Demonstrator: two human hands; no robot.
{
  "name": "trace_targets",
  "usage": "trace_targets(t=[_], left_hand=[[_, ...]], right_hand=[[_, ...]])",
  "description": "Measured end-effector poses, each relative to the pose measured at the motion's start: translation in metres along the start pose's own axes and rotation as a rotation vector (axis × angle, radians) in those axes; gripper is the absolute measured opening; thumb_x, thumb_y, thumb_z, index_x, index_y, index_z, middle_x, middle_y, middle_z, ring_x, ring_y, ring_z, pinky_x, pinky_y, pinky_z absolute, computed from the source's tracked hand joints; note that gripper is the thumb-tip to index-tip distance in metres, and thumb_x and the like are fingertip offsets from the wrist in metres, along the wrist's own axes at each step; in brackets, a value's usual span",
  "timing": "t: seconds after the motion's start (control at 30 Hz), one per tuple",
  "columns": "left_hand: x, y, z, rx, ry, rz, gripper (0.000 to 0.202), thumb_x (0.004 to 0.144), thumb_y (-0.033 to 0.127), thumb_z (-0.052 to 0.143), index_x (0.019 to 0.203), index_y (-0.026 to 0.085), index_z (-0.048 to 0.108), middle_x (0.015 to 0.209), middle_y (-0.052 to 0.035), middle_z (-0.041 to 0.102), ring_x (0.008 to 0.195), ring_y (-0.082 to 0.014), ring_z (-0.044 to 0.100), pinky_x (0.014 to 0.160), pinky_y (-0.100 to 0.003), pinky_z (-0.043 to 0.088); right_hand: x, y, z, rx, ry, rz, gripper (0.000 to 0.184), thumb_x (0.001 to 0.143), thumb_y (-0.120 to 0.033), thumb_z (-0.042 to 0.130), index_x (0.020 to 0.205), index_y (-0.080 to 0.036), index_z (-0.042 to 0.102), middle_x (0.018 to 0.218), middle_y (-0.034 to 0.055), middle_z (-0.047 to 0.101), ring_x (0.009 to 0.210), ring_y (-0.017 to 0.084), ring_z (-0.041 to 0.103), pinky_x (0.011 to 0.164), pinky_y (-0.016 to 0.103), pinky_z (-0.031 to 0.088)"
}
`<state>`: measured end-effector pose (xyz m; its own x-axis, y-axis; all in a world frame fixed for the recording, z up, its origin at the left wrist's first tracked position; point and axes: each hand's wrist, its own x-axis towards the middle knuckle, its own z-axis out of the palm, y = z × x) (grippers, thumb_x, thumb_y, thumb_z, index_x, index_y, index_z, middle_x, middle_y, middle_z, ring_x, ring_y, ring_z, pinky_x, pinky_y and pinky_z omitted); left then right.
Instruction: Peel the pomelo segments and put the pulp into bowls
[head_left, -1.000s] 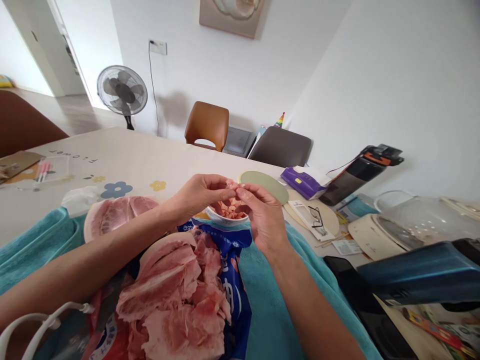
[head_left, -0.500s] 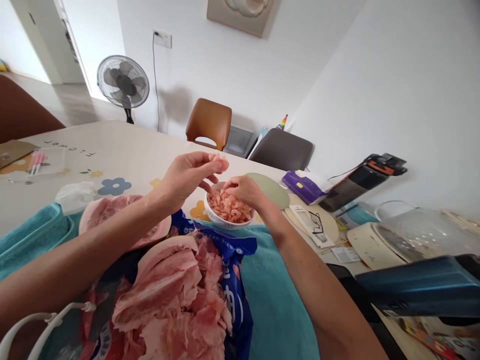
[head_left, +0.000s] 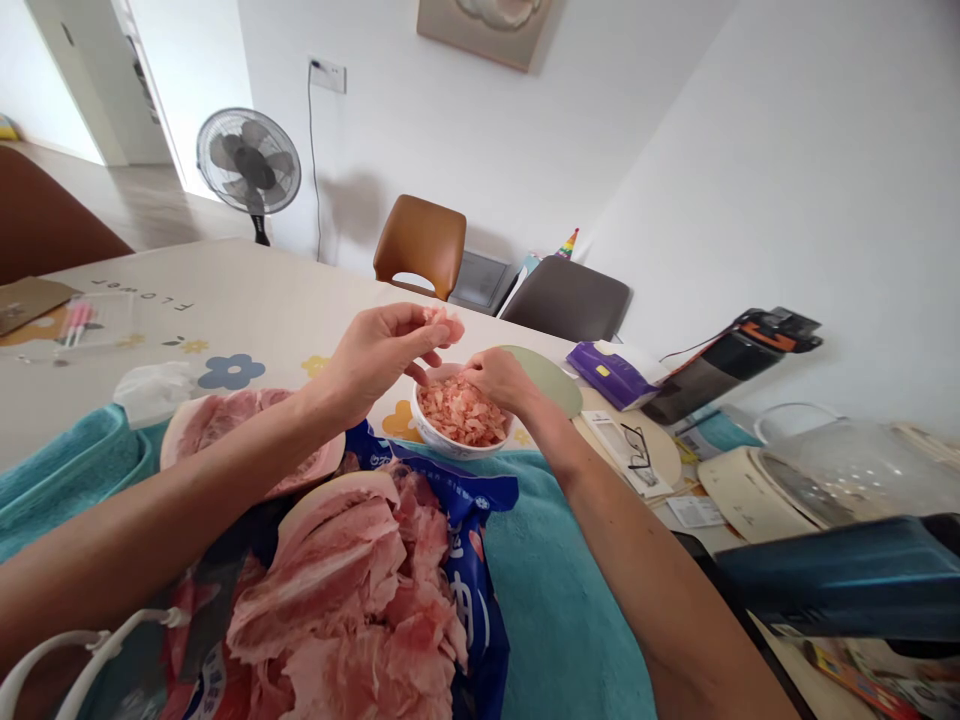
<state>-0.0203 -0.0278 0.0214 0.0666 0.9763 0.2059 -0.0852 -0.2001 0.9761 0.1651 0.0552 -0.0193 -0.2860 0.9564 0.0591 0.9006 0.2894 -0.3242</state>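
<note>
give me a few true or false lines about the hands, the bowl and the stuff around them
1. The left hand pinches a pink fruit piece above the bowl. True.
2. The right hand rests flat on the teal towel. False: it is at the bowl's far rim, fingers down toward the pink bits.
3. The bowl is filled with green leaves. False: it holds pink fruit flesh.
4. A heap of pink peel lies on a blue bag near the person. True.
5. Folded glasses lie right of the bowl. True.
6. The fan stands on the table. False: it stands on the floor beyond the table's far edge.
</note>
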Motion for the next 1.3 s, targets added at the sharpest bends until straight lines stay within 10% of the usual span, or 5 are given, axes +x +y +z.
trace_targets(t=[0.53,0.7,1.3], left_hand=[[0.001,-0.012,0.002,-0.093,-0.184,-0.114,0.025,0.078,0.037,0.072,0.088,0.014,0.072,0.101,-0.0087,0.072,0.084,-0.0161,0.068,0.063,-0.023,0.055],[-0.003,-0.021,0.009,-0.152,-0.287,-0.167,0.028,0.077,0.035,0.074,0.094,0.015,0.064,0.095,-0.0080,0.072,0.077,-0.0159,0.069,0.062,-0.027,0.057],[-0.027,-0.001,0.018,-0.068,-0.435,0.002,0.023,0.082,0.028,0.067,0.100,0.018,0.057,0.077,0.0007,0.067,0.069,-0.0122,0.063,0.056,-0.026,0.059]], right_hand=[[-0.020,0.010,-0.011,0.112,0.185,0.103,0.037,0.083,-0.039,0.049,0.053,-0.018,0.053,0.058,0.0025,0.057,0.058,0.013,0.046,0.055,0.029,0.029],[-0.057,-0.003,-0.023,0.602,0.364,0.053,0.020,0.079,-0.036,0.059,0.087,-0.020,0.069,0.070,0.0001,0.064,0.063,0.014,0.055,0.055,0.026,0.041],[-0.126,-0.049,-0.045,1.073,0.272,-0.117,0.018,0.077,-0.029,0.072,0.090,-0.018,0.072,0.072,-0.0016,0.067,0.057,0.010,0.059,0.050,0.022,0.052]])
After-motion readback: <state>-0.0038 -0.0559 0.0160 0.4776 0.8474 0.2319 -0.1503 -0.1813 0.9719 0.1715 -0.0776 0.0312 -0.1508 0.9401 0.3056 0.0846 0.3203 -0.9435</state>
